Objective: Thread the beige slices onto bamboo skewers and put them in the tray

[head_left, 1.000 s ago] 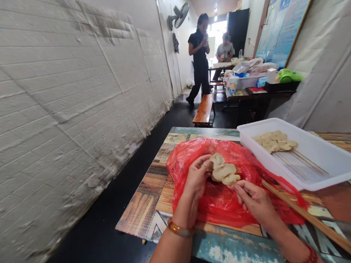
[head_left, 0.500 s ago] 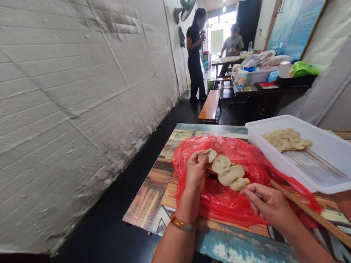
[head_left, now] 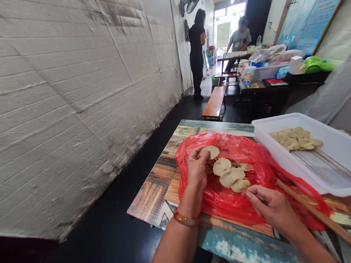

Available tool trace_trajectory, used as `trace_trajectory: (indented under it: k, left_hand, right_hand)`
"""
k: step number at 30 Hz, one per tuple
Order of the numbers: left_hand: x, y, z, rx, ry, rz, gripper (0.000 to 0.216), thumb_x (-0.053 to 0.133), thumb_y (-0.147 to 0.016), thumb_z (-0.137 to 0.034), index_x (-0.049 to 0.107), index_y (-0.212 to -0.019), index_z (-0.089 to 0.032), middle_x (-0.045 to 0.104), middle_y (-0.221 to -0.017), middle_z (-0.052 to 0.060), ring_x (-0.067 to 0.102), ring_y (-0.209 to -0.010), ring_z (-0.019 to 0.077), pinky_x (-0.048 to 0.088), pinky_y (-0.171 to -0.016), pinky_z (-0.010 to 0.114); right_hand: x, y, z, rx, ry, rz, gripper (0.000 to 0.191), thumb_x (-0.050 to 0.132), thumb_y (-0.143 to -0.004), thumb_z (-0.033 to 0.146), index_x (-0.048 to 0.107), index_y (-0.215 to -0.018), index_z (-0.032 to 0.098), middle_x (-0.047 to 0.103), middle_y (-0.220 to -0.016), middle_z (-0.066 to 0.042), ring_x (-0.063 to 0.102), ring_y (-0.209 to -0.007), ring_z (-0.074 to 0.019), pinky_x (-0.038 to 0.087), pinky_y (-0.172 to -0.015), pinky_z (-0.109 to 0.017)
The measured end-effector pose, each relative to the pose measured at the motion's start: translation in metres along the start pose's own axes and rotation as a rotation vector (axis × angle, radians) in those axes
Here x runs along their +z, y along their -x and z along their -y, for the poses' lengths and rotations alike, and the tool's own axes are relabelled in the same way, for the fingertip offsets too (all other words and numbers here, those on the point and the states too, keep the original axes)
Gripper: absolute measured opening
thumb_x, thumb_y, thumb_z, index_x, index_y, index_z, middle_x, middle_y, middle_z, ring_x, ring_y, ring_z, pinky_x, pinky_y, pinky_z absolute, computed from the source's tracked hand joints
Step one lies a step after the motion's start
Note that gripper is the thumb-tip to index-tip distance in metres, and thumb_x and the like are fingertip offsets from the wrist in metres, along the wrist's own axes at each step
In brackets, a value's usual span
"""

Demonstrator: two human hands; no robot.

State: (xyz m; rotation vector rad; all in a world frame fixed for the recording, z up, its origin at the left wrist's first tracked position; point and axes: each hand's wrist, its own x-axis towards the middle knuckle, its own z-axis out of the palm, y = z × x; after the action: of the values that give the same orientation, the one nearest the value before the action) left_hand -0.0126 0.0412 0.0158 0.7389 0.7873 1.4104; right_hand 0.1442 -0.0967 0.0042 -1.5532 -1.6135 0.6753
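At frame centre, I had the left hand [head_left: 197,169] pinching a loose slice [head_left: 210,152] above the skewered slices [head_left: 230,177], the right hand [head_left: 269,203] pinching their lower end. I judged this threading; the next push called for careful alignment.

Single view from your own head, looking forward and down, close above the tabletop [head_left: 155,190], your left hand [head_left: 197,168] and right hand [head_left: 270,206] near in the lower middle, white wall [head_left: 62,98] running along your left, bright doorway [head_left: 224,31] far off at the top
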Motion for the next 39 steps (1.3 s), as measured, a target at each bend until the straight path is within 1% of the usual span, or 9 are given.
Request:
trace_trajectory:
  k: [3, 6, 9, 12, 22, 28, 31, 35, 39]
  left_hand:
    - [0.0004, 0.0006, -0.0014, -0.004, 0.031, 0.033, 0.035, 0.075, -0.060, -0.026, 0.061, -0.091, -0.017, 0.066, -0.079, 0.002, 0.060, -0.058, 0.0115, 0.047, -0.056, 0.023]
    - [0.0007, 0.0020, -0.0025, 0.006, 0.031, 0.052, 0.035, 0.074, -0.061, -0.023, 0.060, -0.092, -0.017, 0.066, -0.078, 0.002, 0.059, -0.057, 0.0105, 0.047, -0.057, 0.023]
    - [0.0016, 0.0037, -0.0039, 0.018, 0.013, 0.058, 0.035, 0.072, -0.062, -0.020, 0.060, -0.094, -0.015, 0.066, -0.078, 0.002, 0.059, -0.058, 0.0097, 0.047, -0.058, 0.022]
    - [0.0028, 0.0051, -0.0055, 0.041, -0.025, 0.072, 0.035, 0.070, -0.063, -0.019, 0.060, -0.096, -0.015, 0.066, -0.078, 0.002, 0.058, -0.057, 0.0092, 0.047, -0.057, 0.022]
    - [0.0057, 0.0058, -0.0087, 0.040, -0.071, 0.001, 0.036, 0.070, -0.060, -0.020, 0.060, -0.095, -0.015, 0.066, -0.078, 0.003, 0.059, -0.057, 0.0108, 0.047, -0.056, 0.022]
    - [0.0053, 0.0059, -0.0071, 0.053, -0.083, 0.018, 0.037, 0.070, -0.061, -0.020, 0.061, -0.096, -0.015, 0.067, -0.080, 0.003, 0.060, -0.059, 0.0116, 0.048, -0.059, 0.024]
    - [0.0044, 0.0068, -0.0059, 0.055, -0.112, 0.028, 0.035, 0.070, -0.063, -0.022, 0.062, -0.096, -0.016, 0.067, -0.079, 0.003, 0.061, -0.061, 0.0122, 0.048, -0.060, 0.024]
    - [0.0032, 0.0076, -0.0038, 0.111, -0.172, 0.060, 0.030, 0.070, -0.065, -0.022, 0.063, -0.094, -0.017, 0.067, -0.083, 0.004, 0.062, -0.068, 0.0130, 0.048, -0.064, 0.023]
    - [0.0031, 0.0071, -0.0012, 0.119, -0.221, 0.079, 0.030, 0.069, -0.065, -0.021, 0.065, -0.094, -0.019, 0.067, -0.082, 0.003, 0.060, -0.067, 0.0135, 0.046, -0.060, 0.022]
  right_hand:
    - [-0.0007, -0.0002, -0.0009, 0.006, 0.008, 0.018, 0.036, 0.041, -0.089, 0.045, 0.059, -0.070, 0.020, 0.042, -0.048, 0.005, 0.043, -0.044, -0.0124, 0.035, -0.046, -0.023]
    - [0.0001, -0.0006, -0.0024, 0.033, -0.021, 0.016, 0.036, 0.041, -0.089, 0.045, 0.061, -0.072, 0.019, 0.042, -0.047, 0.005, 0.043, -0.043, -0.0122, 0.035, -0.045, -0.023]
    - [0.0016, -0.0013, -0.0035, 0.049, -0.038, 0.025, 0.037, 0.041, -0.088, 0.046, 0.061, -0.070, 0.019, 0.042, -0.045, 0.006, 0.043, -0.041, -0.0119, 0.035, -0.043, -0.022]
    - [0.0021, -0.0021, -0.0030, 0.048, -0.032, -0.017, 0.039, 0.041, -0.087, 0.047, 0.058, -0.065, 0.020, 0.040, -0.045, 0.006, 0.041, -0.040, -0.0115, 0.034, -0.042, -0.022]
    - [-0.0021, -0.0002, 0.0043, 0.031, -0.038, -0.015, 0.036, 0.043, -0.087, 0.045, 0.056, -0.065, 0.020, 0.040, -0.048, 0.004, 0.040, -0.043, -0.0122, 0.034, -0.043, -0.023]
    - [0.0036, -0.0012, 0.0001, 0.021, -0.031, -0.074, 0.039, 0.041, -0.087, 0.048, 0.058, -0.065, 0.020, 0.039, -0.046, 0.005, 0.039, -0.042, -0.0117, 0.033, -0.042, -0.023]
    - [0.0046, -0.0019, -0.0021, 0.004, -0.016, -0.076, 0.037, 0.042, -0.087, 0.046, 0.060, -0.069, 0.019, 0.040, -0.047, 0.005, 0.040, -0.042, -0.0113, 0.034, -0.044, -0.023]
    - [0.0028, -0.0024, -0.0024, -0.003, 0.025, -0.047, 0.034, 0.042, -0.089, 0.042, 0.061, -0.072, 0.019, 0.043, -0.048, 0.005, 0.044, -0.044, -0.0113, 0.036, -0.046, -0.022]
    - [0.0015, -0.0026, -0.0025, -0.006, 0.039, -0.033, 0.033, 0.041, -0.089, 0.040, 0.060, -0.071, 0.019, 0.046, -0.050, 0.004, 0.045, -0.045, -0.0113, 0.037, -0.046, -0.022]
